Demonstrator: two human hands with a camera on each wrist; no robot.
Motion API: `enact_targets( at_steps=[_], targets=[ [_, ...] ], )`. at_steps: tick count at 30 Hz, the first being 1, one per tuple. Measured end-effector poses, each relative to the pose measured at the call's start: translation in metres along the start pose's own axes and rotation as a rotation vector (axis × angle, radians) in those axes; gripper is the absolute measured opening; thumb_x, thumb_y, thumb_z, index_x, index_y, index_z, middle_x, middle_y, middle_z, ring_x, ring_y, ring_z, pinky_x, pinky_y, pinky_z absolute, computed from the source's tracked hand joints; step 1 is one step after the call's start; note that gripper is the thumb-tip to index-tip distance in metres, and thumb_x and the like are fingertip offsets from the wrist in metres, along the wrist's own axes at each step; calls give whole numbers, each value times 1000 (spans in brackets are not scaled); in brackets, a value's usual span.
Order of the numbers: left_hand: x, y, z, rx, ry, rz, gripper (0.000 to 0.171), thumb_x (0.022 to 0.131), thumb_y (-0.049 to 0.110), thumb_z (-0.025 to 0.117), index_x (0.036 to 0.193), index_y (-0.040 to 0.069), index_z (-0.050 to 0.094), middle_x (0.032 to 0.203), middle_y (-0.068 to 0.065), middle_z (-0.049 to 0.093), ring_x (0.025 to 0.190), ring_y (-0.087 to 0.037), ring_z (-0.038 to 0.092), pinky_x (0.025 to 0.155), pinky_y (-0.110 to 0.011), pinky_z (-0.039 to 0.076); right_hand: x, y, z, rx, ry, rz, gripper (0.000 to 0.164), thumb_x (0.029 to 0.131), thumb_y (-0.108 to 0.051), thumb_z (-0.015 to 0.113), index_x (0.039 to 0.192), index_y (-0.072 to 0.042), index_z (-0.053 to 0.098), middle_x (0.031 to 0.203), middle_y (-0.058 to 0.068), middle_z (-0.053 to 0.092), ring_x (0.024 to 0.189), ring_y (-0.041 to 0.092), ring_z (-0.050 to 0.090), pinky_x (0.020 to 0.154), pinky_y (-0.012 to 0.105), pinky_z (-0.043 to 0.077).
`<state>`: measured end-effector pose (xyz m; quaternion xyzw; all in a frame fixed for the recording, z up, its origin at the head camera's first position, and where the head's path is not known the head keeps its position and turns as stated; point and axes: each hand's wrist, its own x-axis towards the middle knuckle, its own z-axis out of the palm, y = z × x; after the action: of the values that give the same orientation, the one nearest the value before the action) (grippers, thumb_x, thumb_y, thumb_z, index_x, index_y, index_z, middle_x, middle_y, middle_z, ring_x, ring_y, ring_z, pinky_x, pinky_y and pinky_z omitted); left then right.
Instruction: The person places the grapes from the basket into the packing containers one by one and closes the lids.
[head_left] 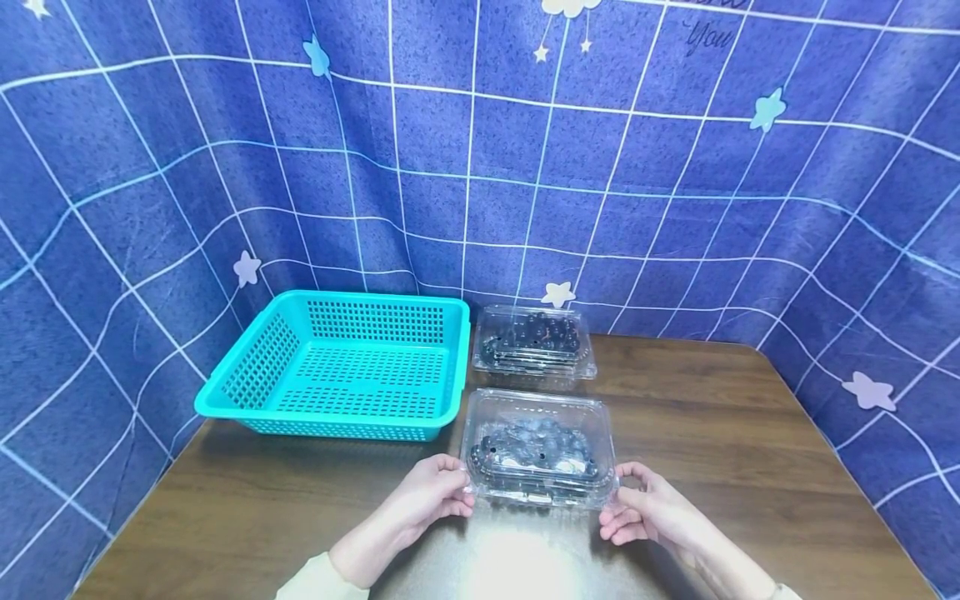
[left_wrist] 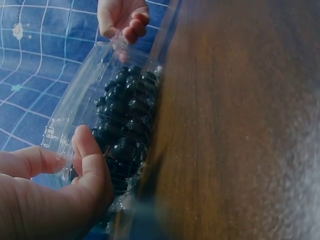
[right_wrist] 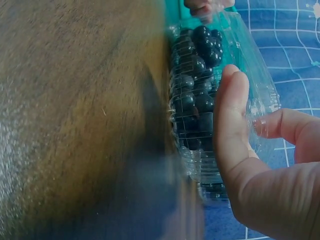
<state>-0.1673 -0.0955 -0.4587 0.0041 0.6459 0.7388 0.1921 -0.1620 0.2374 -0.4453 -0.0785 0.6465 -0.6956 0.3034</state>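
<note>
A clear plastic clamshell box (head_left: 542, 446) of dark, round, grape-like fruit (left_wrist: 127, 112) is between my two hands, at the front middle of the table. My left hand (head_left: 435, 500) pinches the rim at its front left corner with thumb and fingers. At the front right corner, my right hand (head_left: 652, 508) pinches the rim the same way. Both wrist views show the fruit heaped low in the box, with the transparent lid (right_wrist: 250, 65) over it. My right thumb (right_wrist: 232, 110) lies along the near side of the box.
Behind it, near the curtain, stands a second clear box (head_left: 534, 342) of dark fruit. A turquoise slotted basket (head_left: 337, 421) sits to the left, its inside showing no contents. Blue checked curtain (head_left: 525, 167) encloses the wooden table (head_left: 705, 408) at the back and sides.
</note>
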Motion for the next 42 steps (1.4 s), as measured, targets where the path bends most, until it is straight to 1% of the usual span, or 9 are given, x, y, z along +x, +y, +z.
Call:
enact_targets(
  at_steps=[6,14,23,33,42],
  targets=[
    [-1,1,1,-13,6,19,26,82,-1,52,104,-9,40,74,-6,57,64,-12,60,62,-25,55,1,2,0,3,2,-11,50,88,-1,45,125,7,12,82,7,68,73,18,69,68,31,56],
    [0,1,1,18,47,16,26,79,-2,53,102,-9,42,73,-6,58,61,-10,60,56,-23,52,1,4,-3,10,-1,-29,52,91,-2,46,127,10,11,83,8,69,73,18,69,70,31,56],
    [-1,1,1,13,35,30,24,80,-5,52,102,-10,43,75,-7,58,61,-11,61,55,-22,52,0,2,-5,15,-22,-41,55,92,-3,46,129,13,8,84,8,69,72,14,68,68,26,56],
    [3,2,2,-9,58,38,28,86,-2,54,108,-14,42,77,-8,60,63,-11,61,60,-26,55,6,1,-6,2,42,-37,51,92,-3,45,129,11,13,82,8,68,70,15,68,67,28,56],
    [9,6,2,11,87,38,31,86,-1,55,111,-16,44,80,-10,62,64,-10,62,61,-26,55,15,-1,-11,-11,70,-27,55,91,-2,45,131,11,11,80,7,67,69,16,67,67,28,56]
  ],
)
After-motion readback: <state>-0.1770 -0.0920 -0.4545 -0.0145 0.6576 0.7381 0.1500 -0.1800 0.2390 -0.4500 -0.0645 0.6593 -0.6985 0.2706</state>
